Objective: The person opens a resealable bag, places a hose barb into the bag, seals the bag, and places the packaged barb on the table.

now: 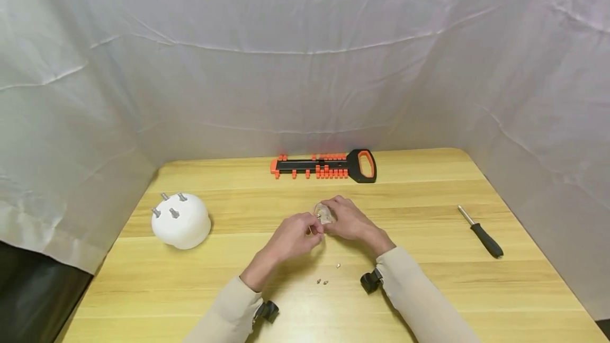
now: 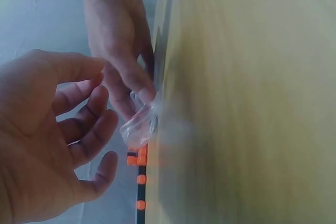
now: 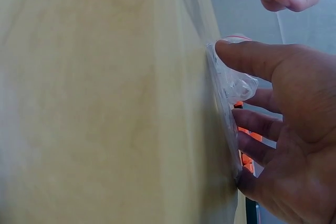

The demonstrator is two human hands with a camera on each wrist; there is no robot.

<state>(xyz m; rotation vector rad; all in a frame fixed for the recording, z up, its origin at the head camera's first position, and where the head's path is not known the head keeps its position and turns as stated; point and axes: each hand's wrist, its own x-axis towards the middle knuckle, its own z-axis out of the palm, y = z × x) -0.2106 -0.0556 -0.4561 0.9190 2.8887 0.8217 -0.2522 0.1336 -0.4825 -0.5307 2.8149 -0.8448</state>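
A small clear plastic bag (image 1: 323, 213) is in the grip of my right hand (image 1: 350, 219). In the right wrist view, the thumb lies over the upper end of the bag (image 3: 239, 85), the other fingers curved along its far side. Something metallic shows through the bag in the left wrist view. My left hand (image 1: 296, 234) is close by, apart from the bag (image 2: 139, 128) in both wrist views. Its thumb and index tips (image 2: 97, 66) come together; whether something small sits between them is hidden. Nearer me lie small metal fasteners (image 1: 326, 282) on the table.
A white rounded object (image 1: 183, 226) with several metal posts stands at the left. A black-handled screwdriver (image 1: 486, 240) lies at the right. At the back is a black-and-orange rack with a loop handle (image 1: 352, 165). Grey sheeting (image 1: 305, 94) surrounds the wooden table (image 1: 410, 189).
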